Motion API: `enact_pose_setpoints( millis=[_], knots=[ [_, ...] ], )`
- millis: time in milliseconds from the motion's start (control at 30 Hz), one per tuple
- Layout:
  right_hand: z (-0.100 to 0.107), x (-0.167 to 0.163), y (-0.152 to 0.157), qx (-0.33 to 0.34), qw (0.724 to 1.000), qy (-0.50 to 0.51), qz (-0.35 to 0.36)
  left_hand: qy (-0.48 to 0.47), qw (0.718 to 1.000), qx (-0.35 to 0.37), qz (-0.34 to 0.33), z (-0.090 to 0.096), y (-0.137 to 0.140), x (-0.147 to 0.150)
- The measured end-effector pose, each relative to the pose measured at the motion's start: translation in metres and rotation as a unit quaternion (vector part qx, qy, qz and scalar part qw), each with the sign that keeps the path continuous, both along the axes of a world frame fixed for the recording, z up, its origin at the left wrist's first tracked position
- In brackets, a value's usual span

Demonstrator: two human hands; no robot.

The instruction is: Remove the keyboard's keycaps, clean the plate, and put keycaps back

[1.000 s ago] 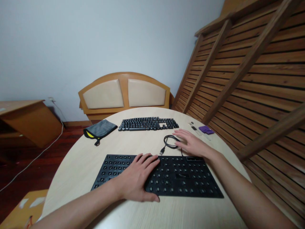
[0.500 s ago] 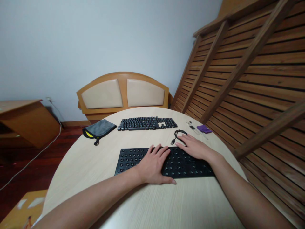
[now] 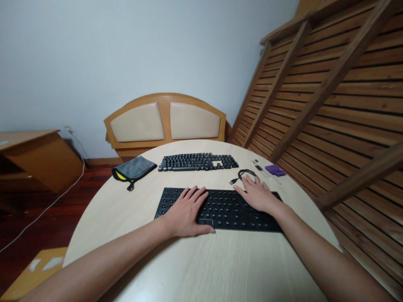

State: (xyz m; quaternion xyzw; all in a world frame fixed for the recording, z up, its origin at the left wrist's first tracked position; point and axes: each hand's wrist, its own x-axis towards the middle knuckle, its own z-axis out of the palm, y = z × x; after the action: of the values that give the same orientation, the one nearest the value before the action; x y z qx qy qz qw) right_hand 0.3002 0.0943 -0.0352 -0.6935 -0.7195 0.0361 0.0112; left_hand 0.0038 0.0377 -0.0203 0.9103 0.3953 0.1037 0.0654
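Observation:
A black keyboard base [image 3: 226, 212] with its keycaps off lies flat before me on the round table. My left hand [image 3: 187, 212] rests across its left half, fingers stretched forward and thumb along the near edge. Over the right part lies my right hand [image 3: 256, 195], fingers extended past the far edge. Its fingertips are beside or on a coiled black USB cable [image 3: 242, 173]; I cannot tell whether they touch it. Further back, loose black keycaps [image 3: 198, 161] sit laid out in keyboard order, with a gap near the right.
The pale round table [image 3: 103, 226] carries a grey pouch [image 3: 135, 167] at left. A purple cloth [image 3: 275, 170] and small slim tools [image 3: 260, 168] lie at right. A padded headboard [image 3: 166, 119] stands behind; wooden slats [image 3: 346, 92] lean at right. A cardboard box [image 3: 37, 272] sits lower left.
My left hand has slid left over the keyboard base, uncovering more of its middle. My right hand stays over the right part. The whole view has shifted slightly.

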Motion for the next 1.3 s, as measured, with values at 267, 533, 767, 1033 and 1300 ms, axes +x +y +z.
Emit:
enact_pose_setpoints(
  millis=[267,533,767,1033,1300],
  knots=[
    [-0.002,0.000,0.008,0.031,0.999,-0.014,-0.015,-0.031,0.999,0.032,0.003,-0.003,0.002,-0.008],
    [0.009,-0.013,-0.008,0.111,0.991,0.031,0.068,-0.058,0.991,0.060,0.107,0.001,0.029,-0.048],
    [0.024,-0.067,-0.032,0.114,0.955,0.077,0.264,-0.104,0.941,0.126,0.297,-0.007,0.091,-0.117],
    [0.017,-0.057,-0.040,0.166,0.939,0.145,0.264,-0.080,0.937,0.107,0.324,-0.026,0.105,-0.126],
    [0.012,-0.052,-0.035,0.162,0.940,0.171,0.246,-0.058,0.935,0.113,0.332,-0.025,0.104,-0.127]
  ],
)
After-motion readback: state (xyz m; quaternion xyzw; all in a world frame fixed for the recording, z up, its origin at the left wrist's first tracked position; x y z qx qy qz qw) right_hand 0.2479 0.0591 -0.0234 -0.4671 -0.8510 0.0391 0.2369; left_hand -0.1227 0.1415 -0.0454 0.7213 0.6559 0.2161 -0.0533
